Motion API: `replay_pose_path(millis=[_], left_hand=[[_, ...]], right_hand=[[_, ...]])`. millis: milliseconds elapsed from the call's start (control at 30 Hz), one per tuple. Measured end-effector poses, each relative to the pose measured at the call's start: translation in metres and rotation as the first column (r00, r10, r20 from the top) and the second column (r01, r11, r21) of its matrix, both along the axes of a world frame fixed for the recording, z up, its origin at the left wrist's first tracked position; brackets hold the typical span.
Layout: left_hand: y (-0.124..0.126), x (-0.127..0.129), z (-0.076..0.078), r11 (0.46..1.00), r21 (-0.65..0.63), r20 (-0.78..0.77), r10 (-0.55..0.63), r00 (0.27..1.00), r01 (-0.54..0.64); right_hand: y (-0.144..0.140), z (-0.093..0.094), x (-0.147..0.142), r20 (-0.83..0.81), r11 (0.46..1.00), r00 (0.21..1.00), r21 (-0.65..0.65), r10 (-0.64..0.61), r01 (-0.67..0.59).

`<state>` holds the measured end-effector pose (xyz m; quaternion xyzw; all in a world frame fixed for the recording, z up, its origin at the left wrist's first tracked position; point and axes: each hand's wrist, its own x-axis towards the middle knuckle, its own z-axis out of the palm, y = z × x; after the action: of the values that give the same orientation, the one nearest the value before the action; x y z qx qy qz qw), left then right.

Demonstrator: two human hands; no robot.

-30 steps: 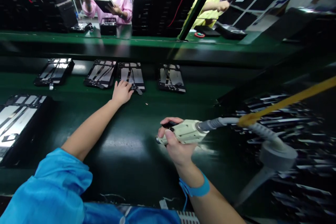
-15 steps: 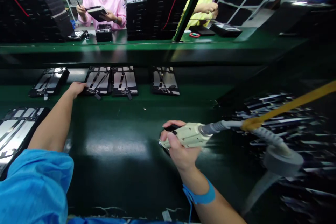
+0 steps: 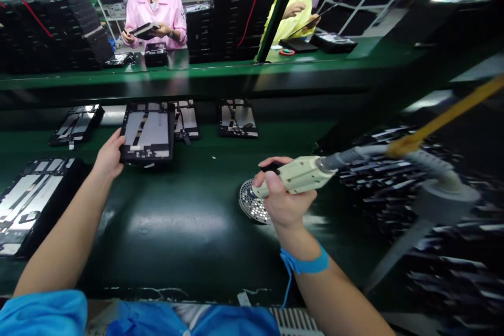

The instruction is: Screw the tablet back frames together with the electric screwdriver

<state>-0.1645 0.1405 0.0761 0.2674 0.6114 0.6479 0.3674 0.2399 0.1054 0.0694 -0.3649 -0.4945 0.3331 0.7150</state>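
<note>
My left hand [image 3: 109,156] grips the left edge of a black-framed display panel [image 3: 150,127], thumb near its face. The panel has a silvery back with dark flex strips and stands tilted up in front of another panel [image 3: 186,118], partly covering it. My right hand [image 3: 286,195] is wrapped round a cream handheld tool [image 3: 305,174] with a grey hose at its rear. At the tool's front is a round perforated metal head [image 3: 254,203], low over the green surface; whether they touch I cannot tell.
More panels lie at the far left [image 3: 78,123] and right of the row [image 3: 238,117]. A thick panel stack [image 3: 29,199] is near my left forearm. Many panel edges [image 3: 378,178] crowd the right side beside the hose [image 3: 350,156]. Two people work beyond the ledge [image 3: 220,68].
My left hand has pulled a panel out of the row toward me and tilted it up. The right hand has moved the tool slightly right and up, uncovering its perforated head.
</note>
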Motion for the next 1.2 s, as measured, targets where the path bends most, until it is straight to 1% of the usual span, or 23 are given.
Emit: replay_pose_path(millis=[33,100,200,267,333,433,500,533,567,600,667,733,767,800,833,900,933,967,1000,1033,1100,1167,1200], left_hand=[[-0.016,0.018,-0.003,1.0,0.002,0.049,0.01,0.999,-0.01],[-0.048,0.057,-0.01,0.998,-0.063,0.148,0.014,0.989,-0.005],[-0.088,0.112,-0.024,0.99,-0.137,0.245,0.004,0.969,0.03],[-0.106,0.14,-0.035,0.985,-0.16,0.288,-0.012,0.957,0.061],[-0.116,0.159,-0.047,0.978,-0.182,0.29,-0.044,0.956,0.1],[-0.12,0.169,-0.061,0.972,-0.175,0.163,-0.126,0.979,0.154],[-0.121,0.163,-0.064,0.961,-0.195,-0.044,-0.21,0.977,0.198],[-0.122,0.156,-0.062,0.95,-0.223,-0.193,-0.264,0.945,0.22],[-0.125,0.147,-0.059,0.939,-0.257,-0.361,-0.313,0.879,0.229],[-0.129,0.137,-0.054,0.929,-0.288,-0.525,-0.357,0.773,0.233],[-0.143,0.117,-0.042,0.903,-0.346,-0.762,-0.428,0.486,0.254],[-0.161,0.104,-0.03,0.85,-0.436,-0.836,-0.504,0.217,0.295],[-0.17,0.101,-0.025,0.815,-0.49,-0.832,-0.544,0.113,0.31],[-0.177,0.102,-0.023,0.784,-0.536,-0.82,-0.572,0.029,0.311],[-0.183,0.105,-0.022,0.769,-0.566,-0.812,-0.583,-0.038,0.297],[-0.19,0.118,-0.026,0.779,-0.576,-0.816,-0.565,-0.124,0.247],[-0.191,0.126,-0.031,0.795,-0.565,-0.825,-0.547,-0.143,0.219],[-0.191,0.135,-0.037,0.811,-0.549,-0.836,-0.531,-0.14,0.204],[-0.191,0.142,-0.043,0.824,-0.527,-0.85,-0.515,-0.111,0.206],[-0.19,0.148,-0.049,0.837,-0.5,-0.864,-0.5,-0.063,0.222],[-0.189,0.156,-0.059,0.861,-0.422,-0.886,-0.458,0.073,0.283],[-0.189,0.157,-0.064,0.875,-0.337,-0.885,-0.421,0.202,0.346],[-0.188,0.157,-0.064,0.873,-0.312,-0.875,-0.418,0.244,0.376]], right_hand=[[0.001,0.0,0.001,0.006,1.0,1.0,0.009,-0.013,0.012],[0.002,-0.002,0.003,0.024,0.999,0.999,0.019,-0.031,0.031],[0.0,-0.004,0.003,0.066,0.999,0.997,0.002,-0.039,0.039],[-0.002,-0.005,0.003,0.084,0.999,0.996,-0.013,-0.034,0.035],[-0.003,-0.006,0.002,0.092,1.0,0.996,-0.016,-0.022,0.024],[-0.003,-0.008,0.002,0.099,1.0,0.995,-0.001,-0.02,0.021],[-0.003,-0.008,0.002,0.109,0.999,0.993,-0.001,-0.036,0.036],[-0.002,-0.008,0.002,0.112,0.999,0.993,-0.003,-0.043,0.044],[-0.002,-0.008,0.002,0.112,0.999,0.993,-0.003,-0.046,0.047],[-0.002,-0.008,0.002,0.109,0.999,0.993,0.0,-0.048,0.048],[-0.002,-0.007,0.001,0.101,0.999,0.994,0.012,-0.048,0.047],[-0.003,-0.007,0.001,0.102,0.999,0.994,0.023,-0.048,0.046],[-0.004,-0.007,0.001,0.109,0.999,0.993,0.022,-0.048,0.046],[-0.004,-0.007,0.001,0.119,0.999,0.992,0.017,-0.045,0.043],[-0.004,-0.008,0.001,0.13,0.999,0.991,0.012,-0.04,0.039],[-0.004,-0.01,0.002,0.149,1.0,0.988,0.001,-0.03,0.031],[-0.004,-0.01,0.001,0.153,1.0,0.988,-0.005,-0.03,0.031],[-0.004,-0.01,0.001,0.152,0.999,0.988,-0.012,-0.03,0.032],[-0.004,-0.01,0.001,0.147,0.999,0.989,-0.024,-0.034,0.038],[-0.004,-0.009,0.001,0.143,0.998,0.989,-0.041,-0.043,0.049],[-0.003,-0.008,0.001,0.138,0.994,0.988,-0.069,-0.073,0.083],[0.001,-0.009,0.001,0.152,0.989,0.979,-0.042,-0.136,0.144],[0.004,-0.01,0.002,0.142,0.988,0.979,-0.026,-0.148,0.153]])
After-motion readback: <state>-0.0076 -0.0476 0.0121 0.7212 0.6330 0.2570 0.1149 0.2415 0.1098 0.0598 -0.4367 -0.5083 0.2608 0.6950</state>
